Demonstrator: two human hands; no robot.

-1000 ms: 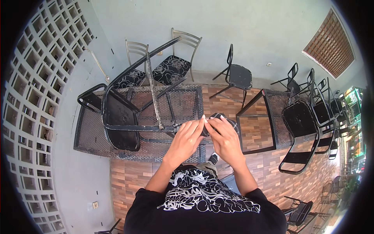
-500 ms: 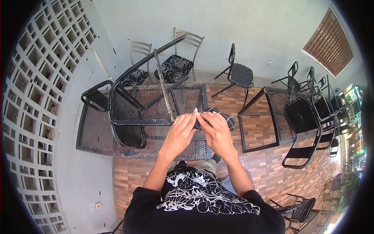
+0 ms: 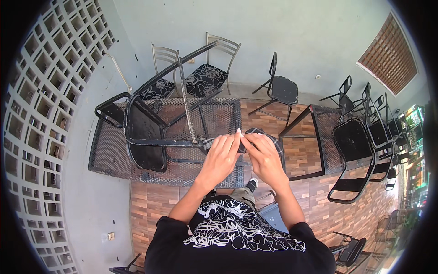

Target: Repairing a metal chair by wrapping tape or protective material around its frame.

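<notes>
In front of my chest, my left hand (image 3: pixel 222 156) and my right hand (image 3: pixel 264 156) meet at the fingertips, both with fingers closed on a dark plaid cloth (image 3: pixel 270 138). Most of the cloth is hidden behind my hands; a fold shows past the right fingers and a small piece beside the left. Just left of my left hand is the end of the black metal frame of a tipped chair (image 3: pixel 145 142). That chair lies on its side on a long table of perforated metal (image 3: pixel 112 157), its paint worn along one bar.
Two chairs with floral seats (image 3: pixel 205 80) stand behind the table against the wall. A black chair (image 3: pixel 284 89) is at the back, and several more (image 3: pixel 353 139) crowd the right. An open black frame (image 3: pixel 303 175) stands near my right hand; a blue seat (image 3: pixel 273 216) is below.
Both hands have shifted slightly right with the plaid cloth, away from the end of the chair's frame. More of the cloth shows on both sides, and the tipped chair stays in place.
</notes>
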